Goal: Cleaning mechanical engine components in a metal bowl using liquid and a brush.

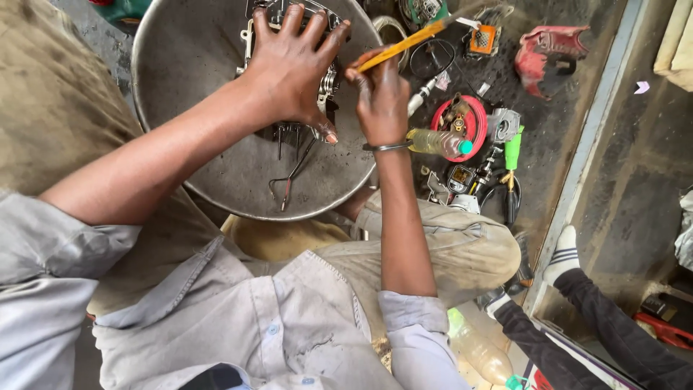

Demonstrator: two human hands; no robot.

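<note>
Your left hand (292, 65) lies spread wide on the metal engine part (328, 83) inside the round steel basin (188, 58). Your right hand (381, 101) is closed around the yellow tool (401, 47); its long axis points up and right, over the basin's right rim. The floor beside is crowded with parts, near a plastic bottle (437, 142).

A single head-worn camera looks steeply down, close over the person's lap and the metal basin (188, 58).
</note>
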